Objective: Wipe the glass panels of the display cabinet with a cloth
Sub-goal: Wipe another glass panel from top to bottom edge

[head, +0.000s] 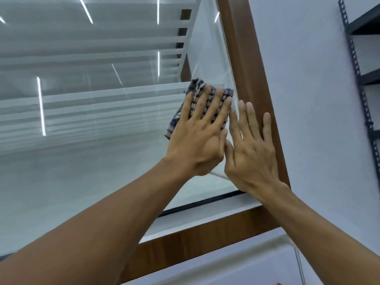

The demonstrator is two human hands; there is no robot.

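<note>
The display cabinet's glass panel (82, 151) fills the left and middle of the view, with white shelves behind it. A blue and pink checked cloth (197, 87) lies flat on the glass near its right edge. My left hand (197, 136) presses the cloth against the glass with straight, spread fingers. Right beside it, my right hand (250, 145) lies flat with straight fingers, spanning the glass edge and the brown wooden frame (242, 58).
The wooden frame runs up the right side and along the bottom (195, 239) of the panel. A pale wall (308, 99) stands to the right. A dark metal slotted shelf rack (357, 58) is at the far right edge.
</note>
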